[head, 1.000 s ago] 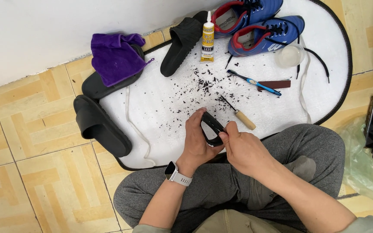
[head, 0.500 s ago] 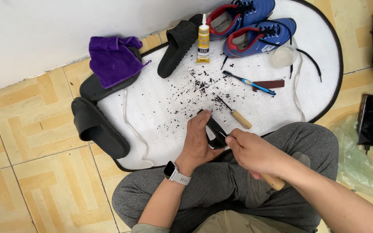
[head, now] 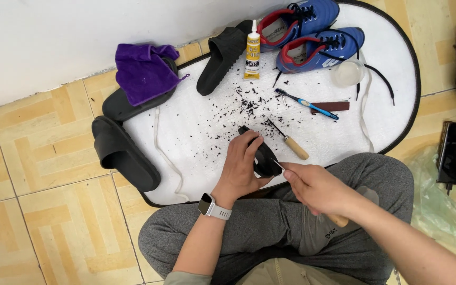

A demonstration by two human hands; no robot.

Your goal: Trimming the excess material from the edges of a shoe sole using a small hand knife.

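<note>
Matt black rubbery sole piece (head: 262,157) gripped in the left hand (head: 240,169); thin pale blade, seemingly metal, pinched in the right hand (head: 312,184); smooth wooden handle on the awl (head: 289,142); fuzzy white fleece mat (head: 196,132) strewn with rough black crumbs; soft purple cloth (head: 144,71); glossy plastic glue tube (head: 252,53); matt black foam slippers (head: 125,153); glazed yellow tiles (head: 38,158).

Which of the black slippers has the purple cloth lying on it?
The black slipper by the wall, at the mat's upper left edge; the purple cloth covers its far end. The others are bare.
</note>
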